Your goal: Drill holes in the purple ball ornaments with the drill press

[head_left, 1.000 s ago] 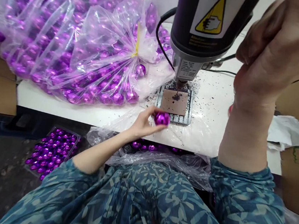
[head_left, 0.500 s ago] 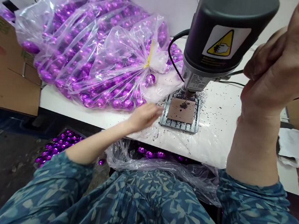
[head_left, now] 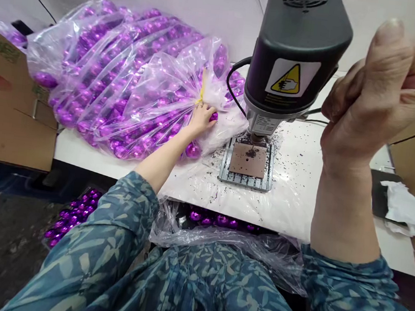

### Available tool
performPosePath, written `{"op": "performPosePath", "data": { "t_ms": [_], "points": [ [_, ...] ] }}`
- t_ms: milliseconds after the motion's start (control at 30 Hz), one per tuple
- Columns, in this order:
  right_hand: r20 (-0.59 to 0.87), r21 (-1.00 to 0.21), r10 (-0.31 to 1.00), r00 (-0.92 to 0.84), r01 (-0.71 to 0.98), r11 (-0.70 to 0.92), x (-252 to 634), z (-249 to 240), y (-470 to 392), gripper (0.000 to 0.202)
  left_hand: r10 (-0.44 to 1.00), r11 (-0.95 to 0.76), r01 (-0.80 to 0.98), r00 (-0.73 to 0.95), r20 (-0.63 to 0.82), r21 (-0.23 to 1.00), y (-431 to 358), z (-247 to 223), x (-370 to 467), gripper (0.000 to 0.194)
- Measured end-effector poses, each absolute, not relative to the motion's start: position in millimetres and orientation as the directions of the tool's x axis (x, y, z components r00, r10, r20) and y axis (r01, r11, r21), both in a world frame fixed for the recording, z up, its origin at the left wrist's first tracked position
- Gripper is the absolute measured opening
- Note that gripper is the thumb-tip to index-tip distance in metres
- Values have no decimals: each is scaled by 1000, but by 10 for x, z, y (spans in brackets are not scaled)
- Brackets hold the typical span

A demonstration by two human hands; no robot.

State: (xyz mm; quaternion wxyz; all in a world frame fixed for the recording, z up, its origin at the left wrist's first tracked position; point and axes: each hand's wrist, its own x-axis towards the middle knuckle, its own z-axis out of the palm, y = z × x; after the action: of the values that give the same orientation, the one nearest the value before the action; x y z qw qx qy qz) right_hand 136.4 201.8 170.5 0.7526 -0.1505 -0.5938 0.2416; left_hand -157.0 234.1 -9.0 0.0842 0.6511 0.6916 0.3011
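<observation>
My left hand is at the tied neck of a big clear bag full of shiny purple balls. A loose purple ball sits between its thumb and fingers. My right hand is raised in a fist right of a black drill press; what it holds is hidden. Under the drill, a brown square plate with a small dark hole rests on a grey slotted base. Dark shavings lie on and around both.
A cardboard box stands at the left, with another at the right edge. Crumpled white paper lies at the table's right. More purple balls show in an open plastic-lined container below the table edge, and others are at the lower left. A black cable runs beside the drill.
My left hand has moved from beside the base up and left to the loose ball, closing around it. My right hand is still raised in a fist. The view has shifted slightly.
</observation>
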Motion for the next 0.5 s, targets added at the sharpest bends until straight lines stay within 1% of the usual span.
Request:
{"op": "performPosePath", "data": {
  "t_ms": [33,67,100,133,167,200,233,300,367,433,500],
  "points": [
    [817,-519,547,180,-185,835,1365,1708,2004,70,939,-97,813,-117,324,575,2235,-42,-1558,27],
    [815,-522,551,181,-187,832,1364,1710,1996,70,919,-150,747,-136,370,647,2116,7,-1537,30],
    [813,-522,552,186,-190,832,1363,1712,1992,70,899,-190,652,-186,398,734,1989,56,-1506,34],
    [811,-523,555,188,-193,830,1362,1714,1992,70,885,-216,527,-250,393,822,1858,102,-1469,38],
    [809,-525,557,187,-194,829,1359,1716,1995,71,885,-226,382,-304,352,896,1729,144,-1428,42],
    [808,-527,558,186,-192,828,1357,1718,2000,72,902,-214,225,-328,281,951,1608,181,-1384,46],
    [808,-530,560,184,-189,827,1354,1720,2006,73,927,-181,70,-320,194,981,1503,211,-1341,49],
    [808,-532,560,185,-181,827,1347,1722,2020,75,970,-70,-188,-242,23,980,1350,248,-1260,55],
    [808,-530,557,193,-175,830,1340,1721,2035,77,981,36,-350,-164,-99,936,1279,253,-1188,61],
    [804,-534,560,199,-170,828,1333,1719,2046,78,979,92,-436,-125,-161,895,1266,230,-1119,64],
    [800,-542,566,202,-165,824,1328,1719,2053,78,978,116,-479,-99,-185,870,1278,192,-1053,62]
  ]
}}
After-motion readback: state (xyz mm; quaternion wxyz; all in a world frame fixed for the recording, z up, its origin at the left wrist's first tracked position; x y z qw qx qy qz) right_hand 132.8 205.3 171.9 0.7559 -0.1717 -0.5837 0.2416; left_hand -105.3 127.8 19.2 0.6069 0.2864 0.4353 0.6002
